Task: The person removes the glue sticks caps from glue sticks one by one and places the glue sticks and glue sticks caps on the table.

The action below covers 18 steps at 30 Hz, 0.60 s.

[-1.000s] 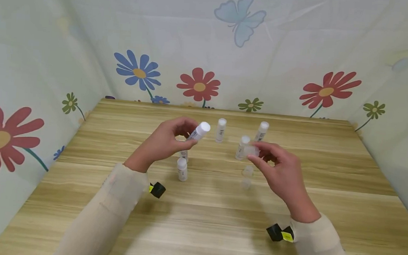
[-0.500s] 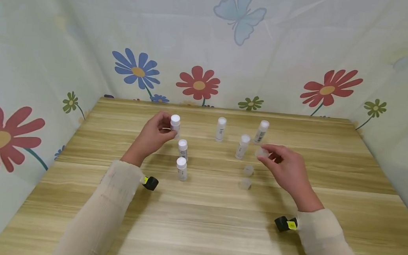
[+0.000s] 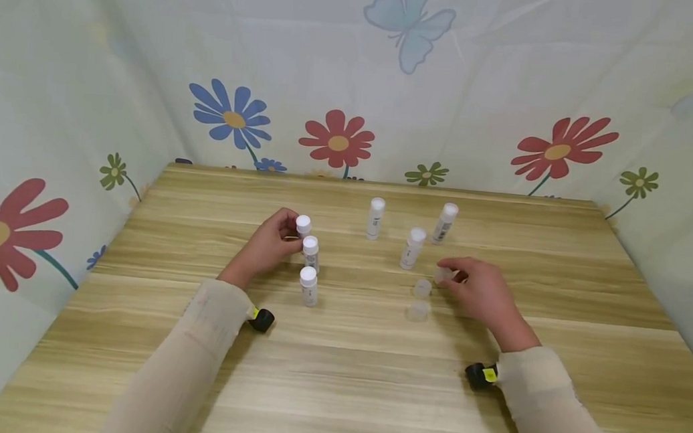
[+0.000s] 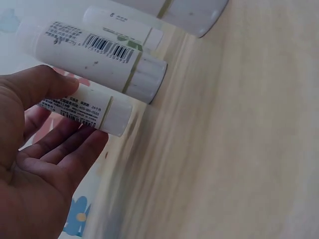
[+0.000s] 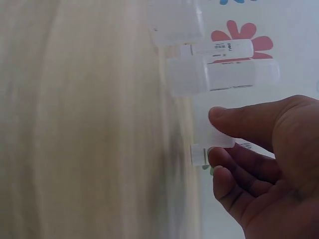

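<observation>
My left hand (image 3: 264, 249) holds a white glue stick (image 3: 303, 225) between thumb and fingers, at the far end of a row. In the left wrist view, that glue stick (image 4: 107, 113) bears printed text and a barcode. Right in front of it stand a second glue stick (image 3: 310, 253) and a third glue stick (image 3: 308, 288), both upright. My right hand (image 3: 485, 292) pinches a translucent cap (image 3: 442, 275) just above the table or on it; I cannot tell which. Beside that hand, two more translucent caps, a farther cap (image 3: 422, 288) and a nearer cap (image 3: 418, 310), stand on the wood.
Toward the back stand a middle glue stick (image 3: 374, 220), a right glue stick (image 3: 444, 225) and one nearer glue stick (image 3: 413, 250) behind the caps. The wooden table (image 3: 359, 385) ends at a flowered curtain (image 3: 482, 85).
My left hand brought its glue stick left and then down to the row's far end. My right hand carried its cap slightly right, then toward me beside the other caps.
</observation>
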Tool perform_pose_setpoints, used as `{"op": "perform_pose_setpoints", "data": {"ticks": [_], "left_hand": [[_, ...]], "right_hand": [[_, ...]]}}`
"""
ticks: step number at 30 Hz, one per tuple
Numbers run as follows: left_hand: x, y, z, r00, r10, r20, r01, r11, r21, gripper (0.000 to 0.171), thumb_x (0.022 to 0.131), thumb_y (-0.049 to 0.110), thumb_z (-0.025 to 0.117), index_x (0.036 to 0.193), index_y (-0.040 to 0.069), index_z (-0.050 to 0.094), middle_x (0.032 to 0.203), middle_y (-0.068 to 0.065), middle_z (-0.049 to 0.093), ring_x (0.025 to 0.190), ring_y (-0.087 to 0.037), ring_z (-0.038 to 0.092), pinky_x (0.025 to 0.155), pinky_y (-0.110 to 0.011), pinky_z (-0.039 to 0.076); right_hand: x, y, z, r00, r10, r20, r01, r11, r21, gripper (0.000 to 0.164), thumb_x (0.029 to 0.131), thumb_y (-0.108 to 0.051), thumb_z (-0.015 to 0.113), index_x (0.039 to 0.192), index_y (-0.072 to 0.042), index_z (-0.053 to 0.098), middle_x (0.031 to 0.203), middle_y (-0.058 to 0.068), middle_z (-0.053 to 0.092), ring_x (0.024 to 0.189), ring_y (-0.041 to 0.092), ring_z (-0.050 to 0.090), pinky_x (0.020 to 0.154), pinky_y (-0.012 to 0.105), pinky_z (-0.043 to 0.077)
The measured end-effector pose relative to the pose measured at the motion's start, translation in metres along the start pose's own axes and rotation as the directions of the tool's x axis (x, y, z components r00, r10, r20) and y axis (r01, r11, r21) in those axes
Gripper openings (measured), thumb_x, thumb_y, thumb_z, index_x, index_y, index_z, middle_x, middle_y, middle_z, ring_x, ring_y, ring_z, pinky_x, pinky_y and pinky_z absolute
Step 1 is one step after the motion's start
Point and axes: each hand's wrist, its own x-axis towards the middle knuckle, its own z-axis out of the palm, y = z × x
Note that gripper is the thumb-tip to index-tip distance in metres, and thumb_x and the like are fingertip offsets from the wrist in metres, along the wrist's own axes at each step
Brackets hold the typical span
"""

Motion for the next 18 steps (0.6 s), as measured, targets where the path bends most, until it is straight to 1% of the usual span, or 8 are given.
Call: {"op": "perform_pose_setpoints", "data": {"ticks": [4,12,18], "left_hand": [[0.0003,-0.0010,0.0035,1.000,0.000,0.020,0.000,1.000,0.013,0.034,0.091,0.004,0.064,0.120,0.001,0.046,0.120,-0.018,0.055,0.117,-0.032,0.058,0.099,-0.044,0.049],[0.0016,-0.0048,0.0048,0.999,-0.022,0.040,0.021,1.000,0.024,0.034,0.092,0.004,0.062,0.122,0.002,0.046,0.124,-0.017,0.054,0.120,-0.031,0.057,0.100,-0.043,0.048],[0.0027,-0.0065,0.0043,0.999,-0.018,0.047,0.017,1.000,0.025,0.035,0.092,0.002,0.061,0.123,0.002,0.046,0.124,-0.017,0.055,0.119,-0.031,0.058,0.101,-0.043,0.048]], "right_hand": [[0.0011,0.0017,0.0052,0.999,0.013,0.037,-0.013,1.000,-0.014,0.031,0.088,-0.016,0.069,0.118,-0.007,0.068,0.102,0.013,0.069,0.084,0.022,0.062,0.069,0.033,0.048],[0.0007,0.0011,0.0083,0.999,0.002,0.048,-0.002,1.000,-0.014,0.031,0.087,-0.014,0.070,0.117,-0.005,0.069,0.102,0.014,0.069,0.083,0.020,0.062,0.067,0.032,0.048],[0.0018,0.0031,0.0098,0.999,-0.010,0.050,0.011,1.000,-0.009,0.031,0.088,-0.014,0.070,0.117,-0.005,0.068,0.101,0.013,0.069,0.083,0.020,0.062,0.069,0.032,0.048]]}}
